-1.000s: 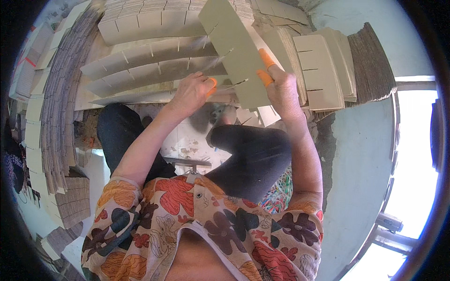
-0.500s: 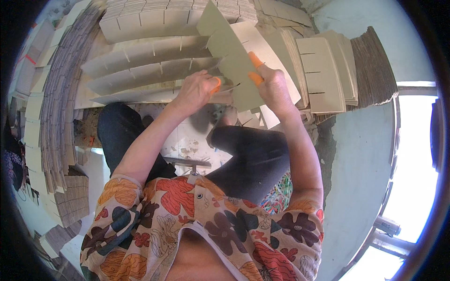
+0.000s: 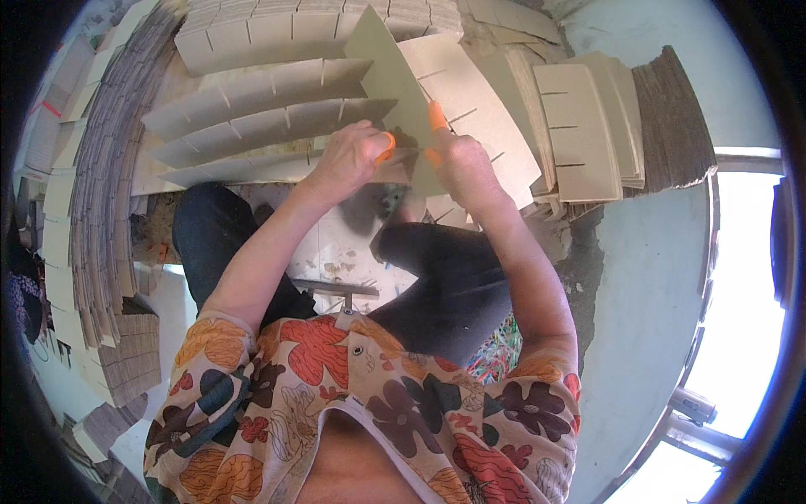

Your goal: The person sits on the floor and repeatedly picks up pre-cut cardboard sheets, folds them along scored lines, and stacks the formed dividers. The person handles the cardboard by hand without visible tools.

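While the left hand [image 3: 353, 157] is apparently pinching the nearest strip [image 3: 248, 172], the right hand [image 3: 462, 164] is holding a grey card [image 3: 393, 80] at that strip's right end, seemingly slotting them together, the next move calling for alignment.

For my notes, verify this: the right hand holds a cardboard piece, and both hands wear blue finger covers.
The colour is wrong: the head view shows orange finger covers on the left hand and right hand. The right hand does hold a cardboard piece.

Bright | blown-out glare, opening [image 3: 743, 286] at right | soft shadows between cardboard strips [image 3: 262, 128] | fisheye bend, dark corners
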